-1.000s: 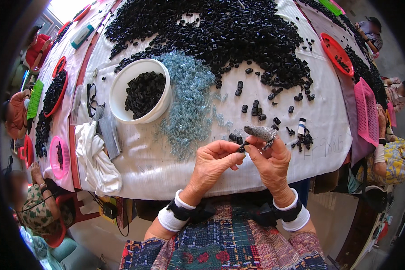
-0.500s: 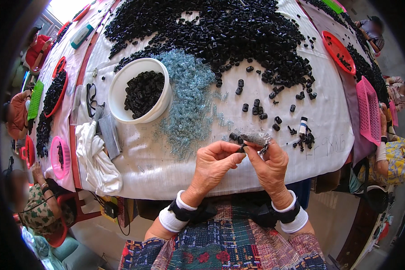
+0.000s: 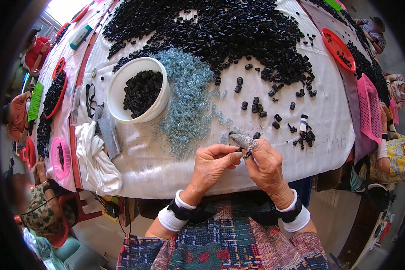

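Note:
Near the table's front edge, my left hand [image 3: 213, 164] pinches a small black plastic part [image 3: 239, 150] between thumb and fingertips. Just beside it, my right hand [image 3: 267, 166] is closed, thumb bent inward. A grey mottled, tube-like wrap [image 3: 245, 141] runs out along its forefinger side; whether it covers the finger or is gripped cannot be made out. Something dark shows at the wrap's far tip. Beyond my right hand lies a short black cylinder [image 3: 256, 135]. Further off are several loose black cylinders [image 3: 255, 108] and a pile of small clear-blue springs [image 3: 184, 103].
A white tub [image 3: 114, 101] of black parts stands left of the springs. A huge heap of black parts [image 3: 202, 31] covers the table's far side. Small black pins [image 3: 307, 137] lie around a white-and-blue tube [image 3: 303, 121] at right. Glasses [image 3: 91, 96] and white cloth [image 3: 96, 157] lie left. People sit at both sides.
My right hand has turned, and the grey wrap now slants up and left. A black cylinder beyond it has come into sight. My left hand keeps its pinch, nearly in place.

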Available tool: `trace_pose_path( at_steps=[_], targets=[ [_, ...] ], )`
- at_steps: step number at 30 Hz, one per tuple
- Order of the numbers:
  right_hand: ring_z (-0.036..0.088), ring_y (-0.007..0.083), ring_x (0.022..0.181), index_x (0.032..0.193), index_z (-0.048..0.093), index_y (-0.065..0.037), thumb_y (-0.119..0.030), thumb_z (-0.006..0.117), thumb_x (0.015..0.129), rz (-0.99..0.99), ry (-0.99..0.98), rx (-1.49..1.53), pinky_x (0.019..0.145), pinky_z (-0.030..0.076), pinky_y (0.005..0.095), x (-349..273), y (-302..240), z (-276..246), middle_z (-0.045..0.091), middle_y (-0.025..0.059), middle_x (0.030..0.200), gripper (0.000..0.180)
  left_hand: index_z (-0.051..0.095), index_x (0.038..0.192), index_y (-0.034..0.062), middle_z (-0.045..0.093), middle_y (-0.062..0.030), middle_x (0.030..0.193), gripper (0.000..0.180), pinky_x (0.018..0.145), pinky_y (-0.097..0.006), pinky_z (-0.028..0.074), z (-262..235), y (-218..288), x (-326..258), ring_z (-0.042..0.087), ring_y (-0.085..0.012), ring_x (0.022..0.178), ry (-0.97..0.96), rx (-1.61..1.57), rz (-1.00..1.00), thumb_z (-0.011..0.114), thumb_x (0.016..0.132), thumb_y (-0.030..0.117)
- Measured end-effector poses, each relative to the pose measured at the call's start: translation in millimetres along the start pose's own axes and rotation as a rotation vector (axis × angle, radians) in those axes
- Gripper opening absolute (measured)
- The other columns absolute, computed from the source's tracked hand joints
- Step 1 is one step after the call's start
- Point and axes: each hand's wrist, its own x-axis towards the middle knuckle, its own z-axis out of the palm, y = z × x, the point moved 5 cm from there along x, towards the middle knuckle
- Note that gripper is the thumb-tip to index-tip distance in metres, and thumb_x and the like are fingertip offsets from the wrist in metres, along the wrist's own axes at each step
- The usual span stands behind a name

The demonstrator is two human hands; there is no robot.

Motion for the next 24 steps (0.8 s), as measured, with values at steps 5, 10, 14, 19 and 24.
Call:
trace_pose_path(
  at_steps=[5,10,14,19,24],
  targets=[
    [0.053,0.0314,0.067,0.085,0.055,0.004,0.011,0.056,0.062,-0.013,-0.011,-0.014,0.057,0.045,0.0385,-1.2,0.3,4.7,0.053,0.0148,0.075,0.024,0.065,0.092,-0.0020,0.065,-0.0067,0.080,0.017,0.059,-0.021,0.051,-1.3,-0.3,0.9,0.062,-0.0102,0.069,0.007,-0.010,-0.065,0.069,0.078,0.008],
    [0.053,0.0326,0.068,0.088,0.055,0.004,0.009,0.057,0.064,0.007,-0.002,0.015,0.058,0.046,0.0377,0.1,-1.6,6.3,0.053,0.0155,0.076,0.024,0.063,0.090,-0.0027,0.064,-0.0069,0.076,0.014,0.061,-0.022,0.050,-1.1,1.5,3.1,0.060,-0.0107,0.064,0.008,-0.053,-0.106,0.064,0.082,0.008],
    [0.054,0.0332,0.077,0.095,0.055,0.003,0.004,0.062,0.065,0.096,-0.002,0.152,0.065,0.047,0.0363,5.9,-1.7,3.5,0.054,0.0158,0.085,0.031,0.063,0.089,-0.0011,0.064,-0.0059,0.076,0.013,0.059,-0.021,0.050,-5.7,-2.3,6.3,0.060,-0.0101,0.064,-0.018,-0.177,-0.155,0.064,0.081,0.009],
    [0.053,0.0320,0.082,0.100,0.055,0.003,-0.001,0.069,0.064,0.068,-0.024,0.113,0.069,0.046,0.0371,-1.1,2.0,10.5,0.054,0.0155,0.090,0.039,0.062,0.091,-0.0022,0.064,-0.0082,0.079,0.013,0.063,-0.024,0.051,-3.6,-2.2,8.0,0.061,-0.0130,0.066,-0.039,-0.169,-0.171,0.062,0.081,0.005],
    [0.052,0.0311,0.079,0.101,0.055,0.003,-0.002,0.072,0.063,0.012,-0.001,0.034,0.066,0.045,0.0365,-4.6,-0.3,16.0,0.053,0.0154,0.088,0.042,0.063,0.089,-0.0024,0.064,-0.0058,0.080,0.011,0.066,-0.022,0.049,-5.6,-2.4,6.8,0.061,-0.0118,0.072,-0.045,-0.133,-0.147,0.062,0.079,0.003]
  ],
)
